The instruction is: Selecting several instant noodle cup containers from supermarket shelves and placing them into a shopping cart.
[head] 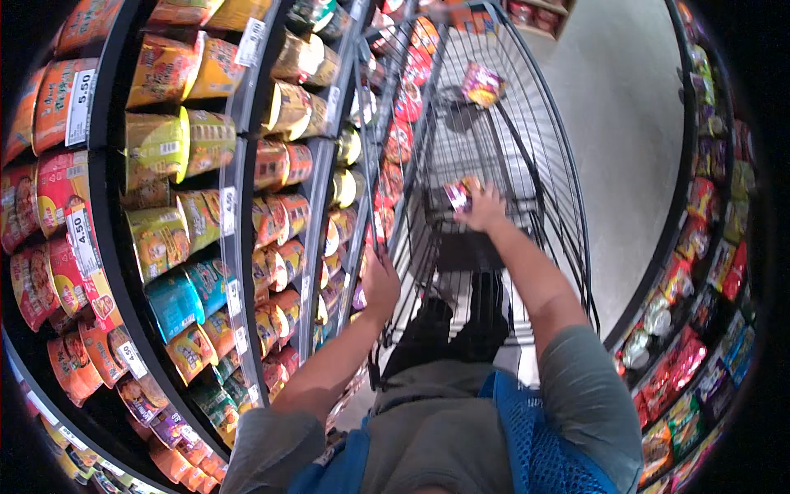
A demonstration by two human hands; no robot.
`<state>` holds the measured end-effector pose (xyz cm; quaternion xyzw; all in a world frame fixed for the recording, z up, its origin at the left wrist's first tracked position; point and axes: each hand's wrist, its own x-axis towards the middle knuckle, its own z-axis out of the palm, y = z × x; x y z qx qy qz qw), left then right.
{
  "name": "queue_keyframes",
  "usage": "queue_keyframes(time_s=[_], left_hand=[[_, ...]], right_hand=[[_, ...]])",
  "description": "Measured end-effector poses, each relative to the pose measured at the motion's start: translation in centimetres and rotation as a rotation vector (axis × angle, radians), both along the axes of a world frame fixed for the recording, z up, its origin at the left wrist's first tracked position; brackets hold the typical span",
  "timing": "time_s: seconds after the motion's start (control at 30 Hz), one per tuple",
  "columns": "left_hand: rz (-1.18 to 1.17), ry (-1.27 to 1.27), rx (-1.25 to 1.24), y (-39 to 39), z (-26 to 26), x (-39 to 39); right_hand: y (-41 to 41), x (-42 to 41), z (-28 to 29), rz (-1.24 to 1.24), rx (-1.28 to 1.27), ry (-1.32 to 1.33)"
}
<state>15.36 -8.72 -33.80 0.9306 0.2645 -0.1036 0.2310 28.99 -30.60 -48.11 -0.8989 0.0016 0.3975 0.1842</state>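
Observation:
My right hand (484, 209) reaches over the wire shopping cart (558, 133), its fingers at a small purple and orange food package (460, 194); whether they grip it or only touch it cannot be told. Closed around the cart's left rim is my left hand (381, 278). Farther along, inside the cart, lies a purple and yellow food package (483, 84). Another orange item (472, 20) shows at the cart's far end. My legs are at the near end of the cart.
Shelves of instant noodle cups (163, 238) with price tags stand close on the left, right beside the cart. A second shelf with bagged snacks (676, 358) curves along the right, across a grey floor (623, 154). A box of red packages (537, 13) stands at the top.

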Motion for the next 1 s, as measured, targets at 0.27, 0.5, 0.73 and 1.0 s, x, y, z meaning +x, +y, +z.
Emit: queue_keyframes(time_s=[0.27, 0.5, 0.73, 1.0], left_hand=[[0.009, -0.058, -0.010, 0.8, 0.6, -0.9], [0.057, 0.012, -0.042, -0.2, 1.2, -0.6], [0.029, 0.011, -0.010, 0.8, 0.9, -0.4], [0.005, 0.039, 0.017, 1.0, -0.3, -0.3]], right_hand=[[1.9, -3.7, -4.4, -0.029, -0.035, 0.044], [2.3, -2.8, -5.5, -0.324, 0.141, -0.103], [0.1, -2.8, -3.9, -0.485, 0.184, -0.194], [-2.6, -8.0, -3.8, -1.088, 0.326, -0.188]])
